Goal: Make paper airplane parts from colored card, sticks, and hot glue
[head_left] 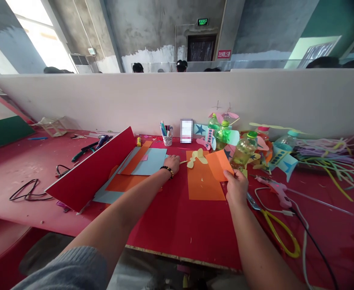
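Note:
My right hand (237, 187) pinches a folded piece of orange paper (217, 166) by its lower right corner, above a larger orange sheet (205, 187) on the red table. Pale yellow paper cut-outs (198, 156) lie on that sheet's upper part. My left hand (172, 163), with a beaded bracelet at the wrist, is closed low over the table beside a light blue sheet (157, 156). From its right side sticks out a thin pale stick (183, 162); the fingertips are partly hidden. Orange strips (137, 158) lie across the blue sheets.
Decorated plastic bottles (245, 151) with paper wings stand at the back right. Yellow-handled scissors (278, 231), a pink glue gun (278, 191) and cables lie right. A pen cup (167, 139) and phone (186, 131) stand behind. A red board (95, 169) leans left, near pliers (84, 152).

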Available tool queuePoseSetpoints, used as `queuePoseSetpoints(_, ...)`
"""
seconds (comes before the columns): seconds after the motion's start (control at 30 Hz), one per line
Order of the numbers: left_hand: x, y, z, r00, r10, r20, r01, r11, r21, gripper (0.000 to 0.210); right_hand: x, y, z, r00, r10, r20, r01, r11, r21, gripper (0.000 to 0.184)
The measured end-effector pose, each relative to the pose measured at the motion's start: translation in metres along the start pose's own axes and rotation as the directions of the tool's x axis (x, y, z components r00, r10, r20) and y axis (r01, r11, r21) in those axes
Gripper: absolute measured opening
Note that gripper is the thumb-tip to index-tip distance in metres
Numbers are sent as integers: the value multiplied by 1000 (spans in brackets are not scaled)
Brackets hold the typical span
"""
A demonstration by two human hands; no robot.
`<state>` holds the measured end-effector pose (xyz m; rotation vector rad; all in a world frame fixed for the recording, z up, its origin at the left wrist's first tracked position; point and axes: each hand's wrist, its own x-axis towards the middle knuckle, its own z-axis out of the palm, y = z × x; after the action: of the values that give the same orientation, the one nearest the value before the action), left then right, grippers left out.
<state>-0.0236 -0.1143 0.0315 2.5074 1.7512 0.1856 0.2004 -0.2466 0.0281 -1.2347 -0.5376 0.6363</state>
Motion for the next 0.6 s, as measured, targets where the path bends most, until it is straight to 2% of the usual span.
queuePoseSetpoints(0.3,-15,7,-6,999,47,5,-48,997,66,24,0,1,0,1000,1,7,-1,1000,-9,29)
queuePoseSetpoints(0.6,-8,3,-17,991,83,108,-85,996,17,17,-3,-2,0,1000,11,8,-11,1000,-8,27)
